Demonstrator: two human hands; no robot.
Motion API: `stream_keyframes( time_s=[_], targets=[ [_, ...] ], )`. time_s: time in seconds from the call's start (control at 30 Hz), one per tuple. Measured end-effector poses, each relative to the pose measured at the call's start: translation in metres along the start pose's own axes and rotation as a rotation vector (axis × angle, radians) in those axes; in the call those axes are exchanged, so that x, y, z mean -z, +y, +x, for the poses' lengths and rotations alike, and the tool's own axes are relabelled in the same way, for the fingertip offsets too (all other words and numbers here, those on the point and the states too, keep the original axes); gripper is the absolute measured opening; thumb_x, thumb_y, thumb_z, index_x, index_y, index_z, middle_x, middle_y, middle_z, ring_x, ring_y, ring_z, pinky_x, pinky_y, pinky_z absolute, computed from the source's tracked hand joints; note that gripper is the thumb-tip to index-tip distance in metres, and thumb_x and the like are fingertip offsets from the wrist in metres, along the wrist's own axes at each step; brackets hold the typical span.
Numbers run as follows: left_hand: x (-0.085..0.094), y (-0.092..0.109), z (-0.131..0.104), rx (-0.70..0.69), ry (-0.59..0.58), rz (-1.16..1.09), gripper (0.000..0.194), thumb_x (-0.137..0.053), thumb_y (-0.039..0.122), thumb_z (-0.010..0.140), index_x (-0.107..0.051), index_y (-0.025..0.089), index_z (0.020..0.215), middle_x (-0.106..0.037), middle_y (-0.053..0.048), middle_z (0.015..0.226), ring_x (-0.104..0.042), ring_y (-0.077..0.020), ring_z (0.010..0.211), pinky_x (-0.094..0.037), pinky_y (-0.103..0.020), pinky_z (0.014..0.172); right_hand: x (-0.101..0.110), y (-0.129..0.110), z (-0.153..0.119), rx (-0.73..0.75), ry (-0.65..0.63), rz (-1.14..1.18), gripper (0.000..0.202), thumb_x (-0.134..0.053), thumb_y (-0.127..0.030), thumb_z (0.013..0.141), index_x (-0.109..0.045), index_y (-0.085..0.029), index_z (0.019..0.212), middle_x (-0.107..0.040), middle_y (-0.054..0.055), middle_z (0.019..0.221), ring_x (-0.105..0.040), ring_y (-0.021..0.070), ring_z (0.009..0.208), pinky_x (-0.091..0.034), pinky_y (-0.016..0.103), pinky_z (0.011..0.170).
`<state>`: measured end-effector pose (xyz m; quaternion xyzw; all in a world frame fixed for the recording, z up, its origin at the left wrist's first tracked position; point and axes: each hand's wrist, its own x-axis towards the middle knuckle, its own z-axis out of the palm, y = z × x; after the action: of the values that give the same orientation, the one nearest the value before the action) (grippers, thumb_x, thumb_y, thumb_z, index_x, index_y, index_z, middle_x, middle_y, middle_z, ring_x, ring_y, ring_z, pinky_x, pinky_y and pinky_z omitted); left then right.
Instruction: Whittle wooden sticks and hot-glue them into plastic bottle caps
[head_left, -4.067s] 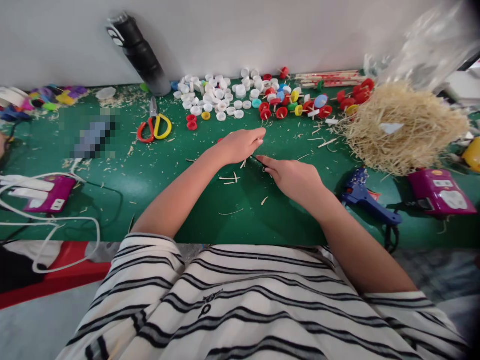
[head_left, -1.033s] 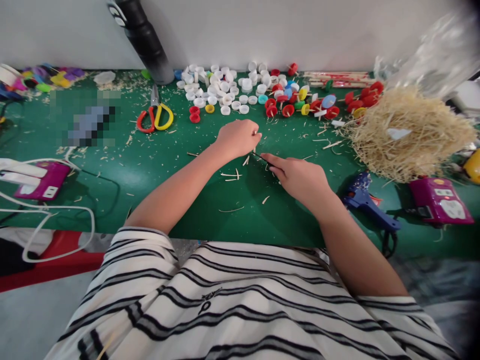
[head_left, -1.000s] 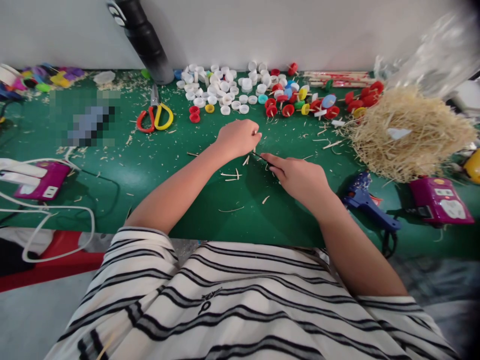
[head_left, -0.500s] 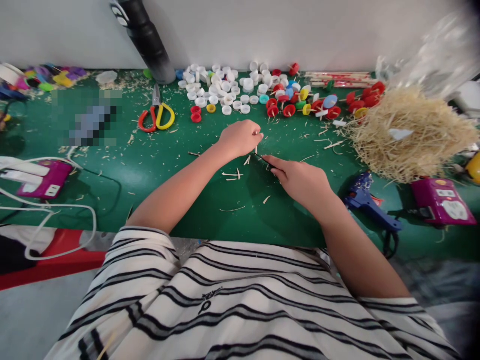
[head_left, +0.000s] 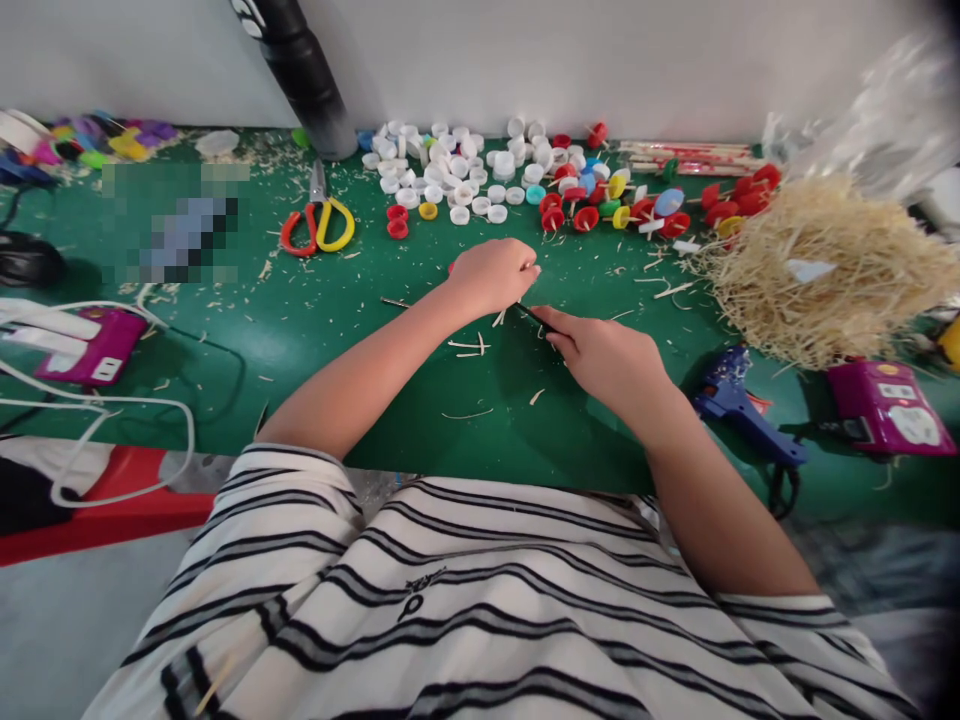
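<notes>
My left hand [head_left: 495, 274] is closed over the middle of the green table, its fingers curled round something mostly hidden. A bit of red shows at its back edge. My right hand [head_left: 596, 350] grips a thin dark tool [head_left: 531, 316], whose tip points up and left to just below my left fingers. Small pale slivers [head_left: 470, 346] lie on the table below my left hand. Behind both hands are white bottle caps [head_left: 442, 180] and red caps with sticks through them [head_left: 587, 218].
Scissors [head_left: 318, 215] and a black bottle [head_left: 307, 85] stand or lie back left. At right are a heap of straw [head_left: 832, 270], a blue glue gun [head_left: 746, 405] and a purple socket block [head_left: 891, 408]. Another purple block [head_left: 109, 345] with white cables is at left.
The view has shifted slightly. A bit of red now shows behind my left hand, and the pale stick seen below its fingers is less visible. My right hand keeps its grip on the tool.
</notes>
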<state>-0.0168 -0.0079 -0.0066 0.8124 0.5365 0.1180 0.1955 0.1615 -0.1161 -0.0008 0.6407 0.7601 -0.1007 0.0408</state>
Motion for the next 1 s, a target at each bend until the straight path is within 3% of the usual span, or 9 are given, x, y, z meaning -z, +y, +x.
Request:
stream_keyframes(
  time_s=[0.33,0.5,0.7,1.0],
  targets=[
    [0.003,0.003,-0.004,0.002,-0.022,0.007,0.039,-0.052,0.03,0.1,-0.036,0.022,0.065,-0.046,-0.001,0.063,-0.037,-0.0151,0.059,-0.024,-0.036,0.062,0.007,0.008,-0.005,0.003,-0.063,0.086,0.053,-0.035,-0.042,0.112,-0.051,-0.048,0.162,-0.079,0.003,0.133,-0.074,0.0276,0.108,-0.049,0.032,0.074],
    [0.003,0.004,-0.004,0.003,-0.025,0.008,0.039,-0.052,0.03,0.1,-0.038,0.022,0.065,-0.047,-0.001,0.063,-0.037,-0.0146,0.059,-0.024,-0.037,0.063,0.007,0.016,-0.01,-0.012,-0.043,0.075,0.051,-0.038,-0.044,0.111,-0.051,-0.052,0.16,-0.081,0.001,0.125,-0.074,0.0266,0.105,-0.046,0.03,0.071],
    [0.001,-0.005,0.0,0.012,-0.029,-0.017,0.038,-0.051,0.032,0.102,-0.036,0.022,0.068,-0.045,-0.001,0.063,-0.036,-0.0146,0.057,-0.023,-0.037,0.062,0.005,0.009,-0.006,0.001,0.01,-0.028,0.053,-0.032,-0.048,0.113,-0.047,-0.052,0.163,-0.082,0.003,0.118,-0.074,0.026,0.094,-0.041,0.03,0.064],
    [-0.003,-0.008,0.003,-0.022,0.001,-0.091,0.041,-0.051,0.032,0.102,-0.035,0.023,0.065,-0.043,0.0,0.06,-0.037,-0.0155,0.058,-0.024,-0.037,0.065,0.0,0.002,0.0,0.017,0.006,-0.06,0.054,-0.032,-0.045,0.113,-0.044,-0.048,0.165,-0.081,0.006,0.122,-0.074,0.0255,0.096,-0.042,0.03,0.065]
  ],
)
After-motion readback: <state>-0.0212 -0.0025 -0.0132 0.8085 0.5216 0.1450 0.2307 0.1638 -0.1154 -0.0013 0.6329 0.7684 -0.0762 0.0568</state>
